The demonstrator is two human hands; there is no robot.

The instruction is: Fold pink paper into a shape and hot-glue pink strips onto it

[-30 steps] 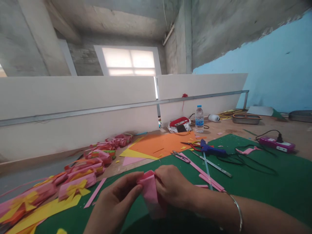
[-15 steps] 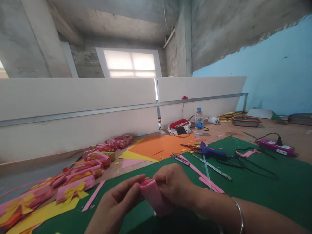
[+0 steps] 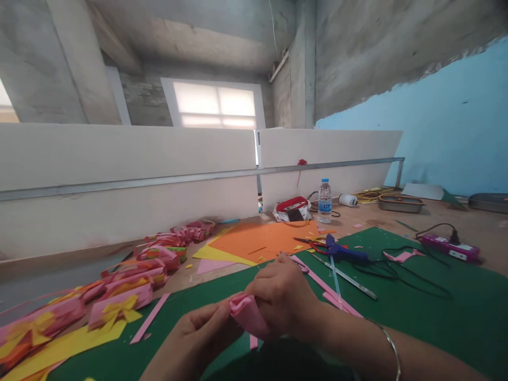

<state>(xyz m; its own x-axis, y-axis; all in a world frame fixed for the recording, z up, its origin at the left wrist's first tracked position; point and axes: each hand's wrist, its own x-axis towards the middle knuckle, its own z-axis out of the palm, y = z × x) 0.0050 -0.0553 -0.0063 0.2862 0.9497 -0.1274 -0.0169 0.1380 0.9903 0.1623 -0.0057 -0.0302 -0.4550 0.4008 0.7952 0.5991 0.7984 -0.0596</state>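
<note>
A folded piece of pink paper (image 3: 248, 313), shaped like a small pouch with its creased end facing up, is held between both hands above the green mat. My left hand (image 3: 202, 328) pinches its left edge with thumb and fingers. Wrapped round its right side is my right hand (image 3: 283, 296), its fingertips partly hidden behind the paper. Below the pouch a short pink strip (image 3: 253, 342) shows. Just beyond my right hand lie long pink paper strips (image 3: 317, 283) and a pair of small snips (image 3: 304, 268).
Pink pouches with yellow bows (image 3: 119, 309) line the left. A blue glue gun (image 3: 345, 251), red-handled scissors (image 3: 315, 244) and a metal ruler (image 3: 357, 283) lie right of centre. Farther back are orange paper (image 3: 254, 241), a water bottle (image 3: 324, 203) and a purple power strip (image 3: 448, 247).
The pink paper has tilted and its top end looks more pressed in. My right hand has turned slightly over it. The camera view has shifted a little.
</note>
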